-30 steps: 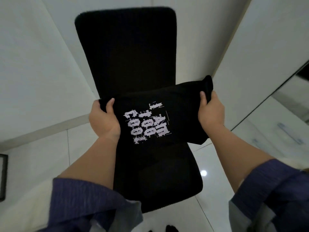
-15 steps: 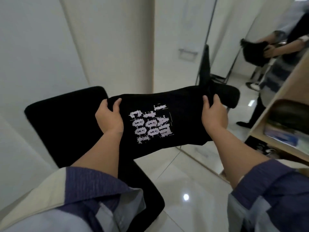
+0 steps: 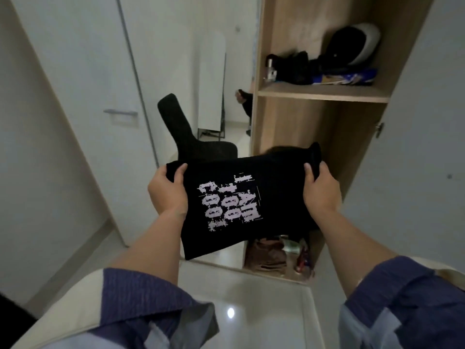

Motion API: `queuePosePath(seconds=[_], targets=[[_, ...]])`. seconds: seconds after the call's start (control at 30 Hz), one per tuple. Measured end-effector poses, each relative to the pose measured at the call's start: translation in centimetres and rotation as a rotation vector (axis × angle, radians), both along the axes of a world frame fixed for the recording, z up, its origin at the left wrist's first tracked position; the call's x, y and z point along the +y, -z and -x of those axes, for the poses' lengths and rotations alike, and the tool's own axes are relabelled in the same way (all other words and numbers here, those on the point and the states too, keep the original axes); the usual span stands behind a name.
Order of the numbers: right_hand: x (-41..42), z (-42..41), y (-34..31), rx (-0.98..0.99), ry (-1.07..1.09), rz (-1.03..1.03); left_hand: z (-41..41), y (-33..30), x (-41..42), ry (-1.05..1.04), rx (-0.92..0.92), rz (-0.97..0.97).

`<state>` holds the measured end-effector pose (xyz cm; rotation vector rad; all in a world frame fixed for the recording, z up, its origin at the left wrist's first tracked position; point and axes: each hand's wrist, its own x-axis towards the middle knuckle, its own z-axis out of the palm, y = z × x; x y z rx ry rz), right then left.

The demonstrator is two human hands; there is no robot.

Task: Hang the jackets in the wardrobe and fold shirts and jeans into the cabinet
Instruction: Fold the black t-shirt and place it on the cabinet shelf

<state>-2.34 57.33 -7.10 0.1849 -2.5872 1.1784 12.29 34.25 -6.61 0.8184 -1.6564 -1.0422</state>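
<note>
A folded black shirt (image 3: 274, 202) with a pale printed text block on top is held flat between both hands at chest height. My left hand (image 3: 167, 192) grips its left edge, thumb on top. My right hand (image 3: 320, 191) grips its right edge, where the cloth bunches up. The shirt hangs in front of the open wooden cabinet (image 3: 324, 93), level with the compartment under its shelf. What lies in that compartment behind the shirt is hidden, apart from a dark rounded shape at its top edge.
The shelf above holds a black bag (image 3: 289, 68), a helmet (image 3: 354, 46) and papers. The bottom compartment holds brown shoes (image 3: 266, 253) and small items. A black chair (image 3: 191, 137) stands behind the shirt. A white door (image 3: 88, 96) is at left, the cabinet's white door (image 3: 422, 147) at right.
I have turned right with the shirt in both hands: the chair has slid off to the back and the open wooden cabinet now fills the view behind the shirt. My grip is unchanged.
</note>
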Motion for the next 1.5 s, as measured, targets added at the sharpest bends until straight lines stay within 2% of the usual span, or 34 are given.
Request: queuePosePath(seconds=[0.3, 0.67, 0.87, 1.13, 1.27, 1.4, 1.5], targets=[[8.5, 11.5, 2.5, -0.088, 0.186, -0.050, 16.3, 3.0, 5.8, 0.154, -0.061, -0.049], [8.1, 25.0, 7.9, -0.229, 0.393, -0.054, 34.1, 7.8, 5.5, 0.325, -0.178, -0.052], [6.8, 32.0, 12.7, -0.305, 0.386, -0.106, 42.4, 12.8, 4.7, 0.351, -0.303, -0.051], [4.7, 42.6, 22.7, -0.376, 0.340, -0.161, 53.4, 23.1, 1.7, 0.339, -0.441, -0.044], [3.4, 46.3, 27.2, -0.439, 0.308, -0.167, 56.5, 27.9, 0.2, 0.385, -0.472, -0.063], [3.0, 49.3, 30.3, -0.415, 0.307, -0.220, 58.6, 30.4, -0.8, 0.414, -0.460, -0.115], [3.1, 50.0, 31.9, -0.398, 0.298, -0.282, 59.6, 31.6, -0.8, 0.429, -0.522, -0.036]])
